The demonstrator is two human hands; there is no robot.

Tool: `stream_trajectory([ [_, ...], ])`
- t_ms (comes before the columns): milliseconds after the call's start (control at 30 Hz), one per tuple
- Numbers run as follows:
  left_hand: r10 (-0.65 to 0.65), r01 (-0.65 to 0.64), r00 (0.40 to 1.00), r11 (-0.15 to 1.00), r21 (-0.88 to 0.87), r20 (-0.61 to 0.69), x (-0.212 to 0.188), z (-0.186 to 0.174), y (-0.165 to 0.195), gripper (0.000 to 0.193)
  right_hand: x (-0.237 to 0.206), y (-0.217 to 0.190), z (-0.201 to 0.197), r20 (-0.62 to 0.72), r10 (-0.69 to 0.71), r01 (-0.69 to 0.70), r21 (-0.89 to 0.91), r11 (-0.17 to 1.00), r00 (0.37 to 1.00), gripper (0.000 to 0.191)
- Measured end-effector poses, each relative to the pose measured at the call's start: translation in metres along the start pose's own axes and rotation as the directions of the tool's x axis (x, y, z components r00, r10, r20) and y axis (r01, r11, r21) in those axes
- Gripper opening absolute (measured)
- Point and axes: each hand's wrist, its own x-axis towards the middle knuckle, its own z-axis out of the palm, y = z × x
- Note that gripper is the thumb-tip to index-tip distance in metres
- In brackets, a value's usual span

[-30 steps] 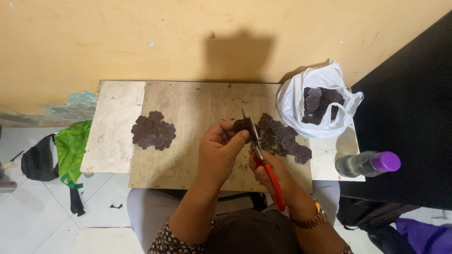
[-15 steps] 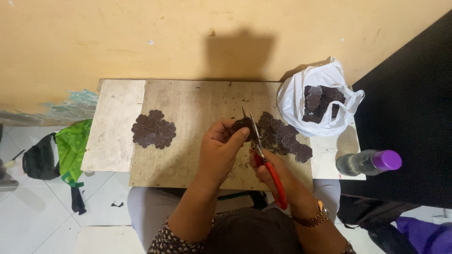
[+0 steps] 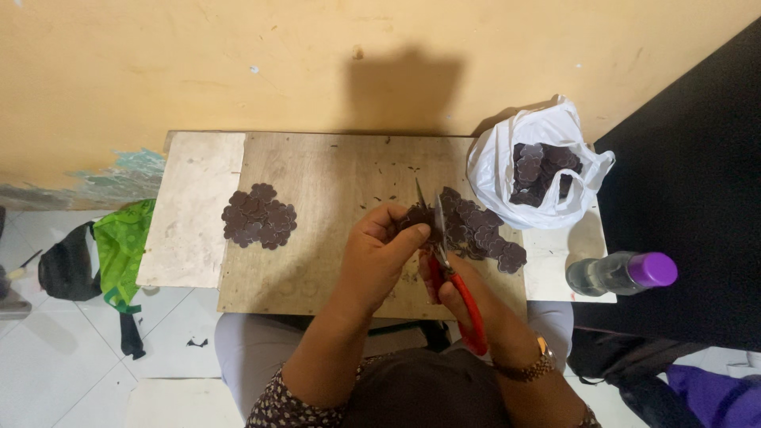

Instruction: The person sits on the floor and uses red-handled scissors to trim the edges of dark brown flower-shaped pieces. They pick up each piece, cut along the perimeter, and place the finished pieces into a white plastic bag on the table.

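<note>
Scissors [image 3: 445, 261] blades reopened; hands mid-board [image 3: 317, 230], edges clear.

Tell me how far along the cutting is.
Done: a small pile of dark pieces lies at the left of the board. In hand: the left hand holds a piece against the scissors in the right hand. Left: a larger heap and a bag holding more.

Home workshop: worn wooden table [image 3: 333, 277], tiled floor [image 3: 55, 357]
</note>
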Motion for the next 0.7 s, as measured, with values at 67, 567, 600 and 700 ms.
stream_trajectory([
  [67, 0.002, -0.002, 1.0, 1.0, 0.008, -0.012, -0.001, -0.002, 0.0, 0.003, -0.003, 0.002, -0.001, -0.012, 0.018, -0.019, -0.034, 0.999, 1.0, 0.08],
  [567, -0.13, 0.14, 0.989, 0.974, -0.179, 0.065, -0.002, 0.004, -0.001, 0.01, 0.004, 0.027, 0.0, -0.011, -0.107, 0.106, -0.023, 0.994, 0.994, 0.076],
  [600, -0.124, 0.132, 0.991, 0.979, -0.159, 0.06, -0.002, 0.004, 0.0, 0.009, 0.005, 0.026, 0.0, -0.012, -0.099, 0.099, -0.009, 0.995, 0.995, 0.075],
  [700, -0.102, 0.107, 0.994, 0.986, -0.124, 0.048, -0.002, 0.004, -0.001, 0.009, 0.006, 0.026, 0.0, -0.002, -0.081, 0.081, -0.043, 0.996, 0.997, 0.074],
])
